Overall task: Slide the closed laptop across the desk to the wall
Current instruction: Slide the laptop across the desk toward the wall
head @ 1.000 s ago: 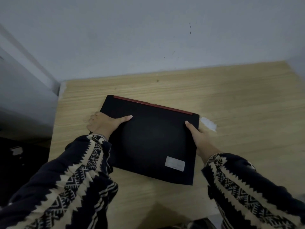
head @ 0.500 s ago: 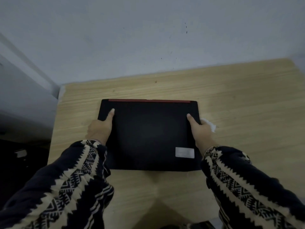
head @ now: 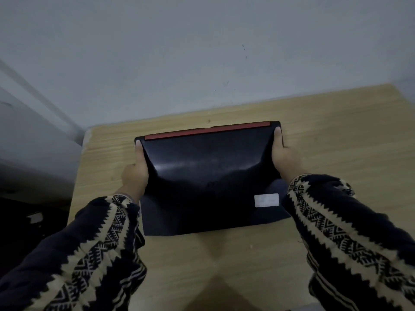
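— Which step is this?

— The push itself, I'd say. The laptop (head: 208, 176) lies shut and flat on the desk (head: 336, 135), in the middle of it, its far edge near the wall (head: 202, 52) at twelve o'clock but not touching; a strip of bare wood shows between them.

— And the hands?

— Well apart, one on each side. The left hand (head: 135, 173) clasps the edge at nine o'clock, thumb lying along the lid toward the far corner. The right hand (head: 285, 158) does the same at three o'clock. Both are clamped on the laptop; the fingers underneath or beside it I can't see.

— What does the next move ask for?

— An even shove from both sides toward twelve, I reckon, so the far edge meets the wall square. It sits slightly skewed, right corner nearer the wall.

— What's it made of?

— A black slab, smooth with a dull sheen, rounded corners, a red bar (head: 206, 131) along the far edge, a pale sticker (head: 266, 200) near five o'clock. The desk is light wood grain, flat and matt, likely easy to slide on. The wall is plain grey with a few dark specks.
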Motion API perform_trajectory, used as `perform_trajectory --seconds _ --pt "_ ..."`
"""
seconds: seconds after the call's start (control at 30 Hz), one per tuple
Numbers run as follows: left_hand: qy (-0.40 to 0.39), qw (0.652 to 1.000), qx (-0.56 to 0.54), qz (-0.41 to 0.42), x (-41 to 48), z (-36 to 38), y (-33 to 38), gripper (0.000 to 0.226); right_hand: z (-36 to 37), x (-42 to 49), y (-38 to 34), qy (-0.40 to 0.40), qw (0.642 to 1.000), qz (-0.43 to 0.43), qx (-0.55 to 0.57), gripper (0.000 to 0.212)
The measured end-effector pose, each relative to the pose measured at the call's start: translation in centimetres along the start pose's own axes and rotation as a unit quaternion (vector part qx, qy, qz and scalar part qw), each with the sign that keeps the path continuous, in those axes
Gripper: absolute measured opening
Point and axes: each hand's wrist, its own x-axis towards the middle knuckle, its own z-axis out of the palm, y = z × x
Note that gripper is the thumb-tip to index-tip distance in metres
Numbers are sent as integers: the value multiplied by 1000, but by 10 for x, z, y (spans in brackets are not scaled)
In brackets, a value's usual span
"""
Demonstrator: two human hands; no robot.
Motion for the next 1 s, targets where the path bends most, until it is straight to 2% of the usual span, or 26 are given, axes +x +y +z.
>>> perform_trajectory --seconds 0.07,0.2,0.3,0.6,0.77,1.0 --pt "-27 999 -18 -21 -1 7 -1 149 -7 5 -1 -7 1000 4 -19 122" --pt "-52 997 -48 12 -10 24 0 134 -22 19 2 -11 999 7 -44 121" --pt "-67 996 -54 16 -27 39 7 139 -38 35 7 -13 998 7 -60 118" --pt "3 998 10 54 -93 122 30 113 -113 108 16 11 991 -26 -134 100" --pt "11 994 65 88 -128 190 53 81 -166 168 24 9 987 -28 -159 96" --pt "5 990 84 110 -170 282 82 74 -233 250 34 13 986 -34 -162 93"
